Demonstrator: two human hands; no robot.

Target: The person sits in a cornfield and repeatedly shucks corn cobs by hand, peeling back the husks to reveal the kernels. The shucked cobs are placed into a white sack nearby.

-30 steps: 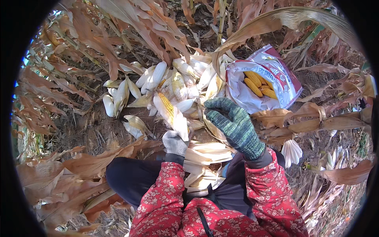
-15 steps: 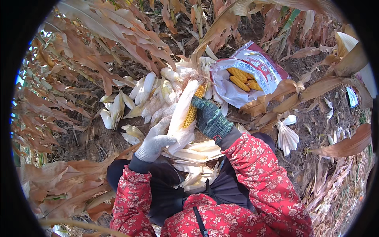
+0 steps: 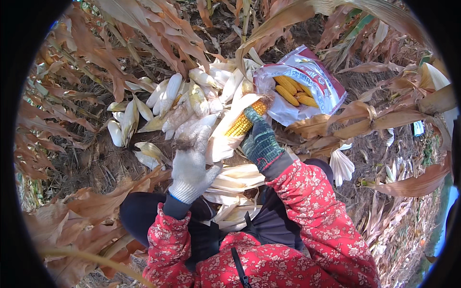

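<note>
An ear of corn [image 3: 241,124] lies slanted in front of me, its yellow kernels partly bare. Pale husk [image 3: 223,139] still wraps its left side and lower end. My right hand [image 3: 261,141], in a dark green knitted glove, is closed around the ear from the right. My left hand [image 3: 189,170], in a light grey glove, is just left of the husk, its thumb apart and its fingers stretched forward. A brownish tuft of corn silk [image 3: 183,142] is at those fingers; whether it clings or lies behind cannot be made out.
Several unpeeled ears [image 3: 168,93] are heaped beyond my left hand. A white and red plastic bag [image 3: 288,115] holds several husked cobs [image 3: 286,91] at the back right. Loose husks [image 3: 237,177] lie between my legs. Dry corn stalks and leaves [image 3: 81,62] crowd around.
My left hand has come away from the husk it was holding and its thumb has spread. The ear has tipped further to the right, and more kernels show.
</note>
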